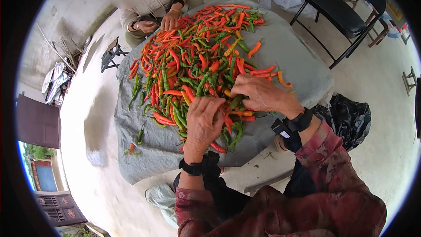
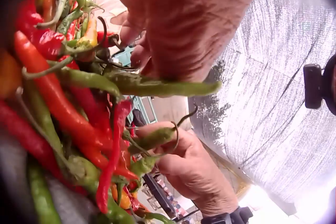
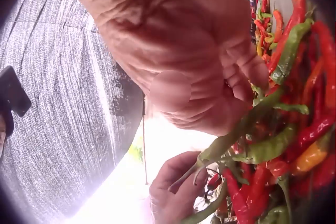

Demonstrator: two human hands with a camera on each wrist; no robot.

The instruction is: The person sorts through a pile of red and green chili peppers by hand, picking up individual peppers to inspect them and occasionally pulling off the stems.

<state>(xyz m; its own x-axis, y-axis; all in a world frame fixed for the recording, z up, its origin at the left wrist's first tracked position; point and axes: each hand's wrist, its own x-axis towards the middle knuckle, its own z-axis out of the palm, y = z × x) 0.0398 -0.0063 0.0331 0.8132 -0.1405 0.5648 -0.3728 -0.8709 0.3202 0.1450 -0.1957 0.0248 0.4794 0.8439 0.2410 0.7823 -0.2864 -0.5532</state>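
Note:
A heap of red, green and orange chili peppers [image 1: 197,57] covers much of a cloth-draped table. At its near side my left hand [image 1: 202,120] reaches in with bent fingers; its fingertips are hidden among the peppers, and I cannot tell whether they hold one. A long green pepper [image 2: 163,85] overlaps that palm in the left wrist view. My right hand [image 1: 265,94], just to the right, pinches a green chili pepper [image 2: 157,139] between thumb and fingers. In the right wrist view, a green pepper [image 3: 236,129] with its stem outward lies along the right hand's fingers.
Across the table another person [image 1: 153,0] has both hands at the heap's far edge. Grey cloth [image 1: 289,52] drapes the table. A black folding chair [image 1: 340,13] stands at far right, a black plastic bag [image 1: 346,120] on the floor, and a small folding stool [image 1: 113,55] at left.

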